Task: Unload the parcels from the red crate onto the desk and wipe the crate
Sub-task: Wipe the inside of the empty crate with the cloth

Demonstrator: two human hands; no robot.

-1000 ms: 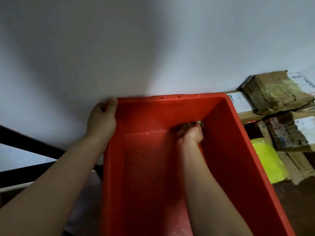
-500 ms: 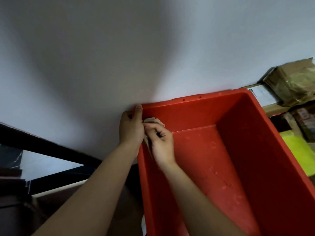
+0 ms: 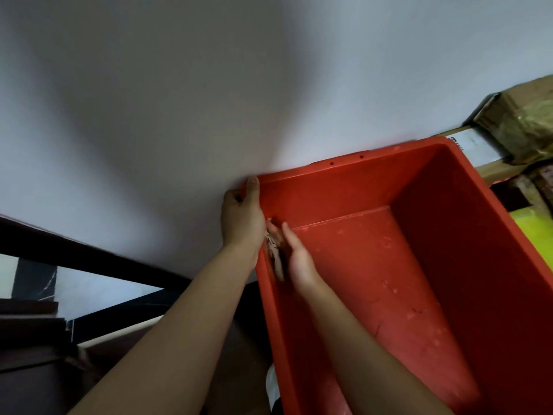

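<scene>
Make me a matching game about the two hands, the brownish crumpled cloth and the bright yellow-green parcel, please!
Things:
1. left hand
2. right hand
3. brownish crumpled cloth
4. bright yellow-green parcel

Places:
A. outside the red plastic crate, off its right side
B. gripping the crate's far left corner rim
C. flat against the cloth, inside the crate
D. pinned against the crate's left inner wall

Pairs: 1-B, 2-C, 3-D, 4-A.

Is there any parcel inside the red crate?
No: the red crate holds only the right hand pressing a cloth on its left wall.
</scene>
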